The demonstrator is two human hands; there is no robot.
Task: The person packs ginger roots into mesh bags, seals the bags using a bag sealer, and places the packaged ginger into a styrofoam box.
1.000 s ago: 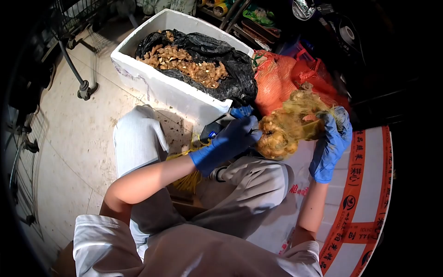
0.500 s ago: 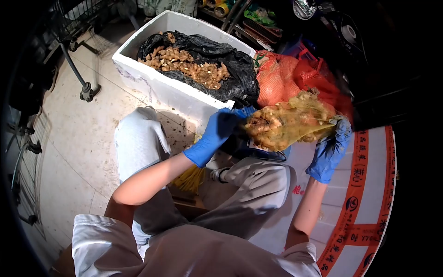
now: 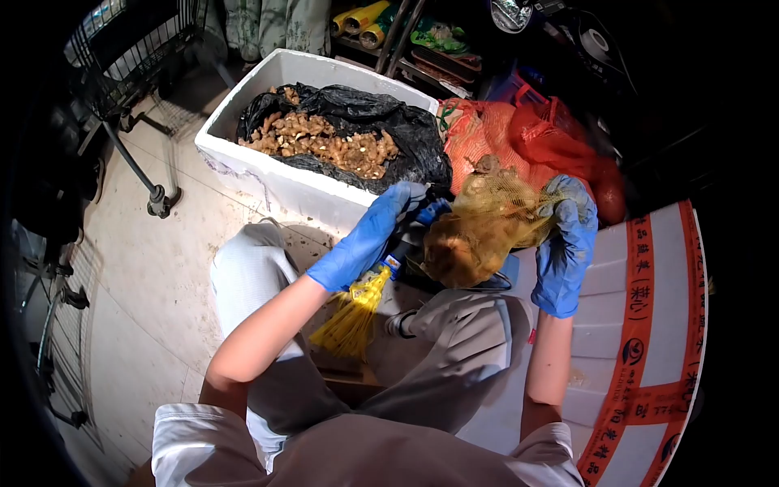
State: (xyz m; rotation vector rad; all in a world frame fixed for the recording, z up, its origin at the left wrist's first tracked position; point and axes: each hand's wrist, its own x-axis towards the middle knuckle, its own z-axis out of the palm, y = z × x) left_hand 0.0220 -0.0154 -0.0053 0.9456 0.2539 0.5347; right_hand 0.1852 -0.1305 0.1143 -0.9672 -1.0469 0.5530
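The right hand [image 3: 568, 256] pinches the yellow net bag [image 3: 491, 215] by its mesh, seemingly to steady it, while the left hand [image 3: 363, 242] has fingers together, grip unclear.

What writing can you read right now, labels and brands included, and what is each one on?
"蔬菜(菜心)": orange tape on the white box.
"阳光精品": lower on that tape.
Too small to read: the fine print on the tape and the blue label by the yellow strands.
Too slanted to read surely: the tape along the box's far right edge.
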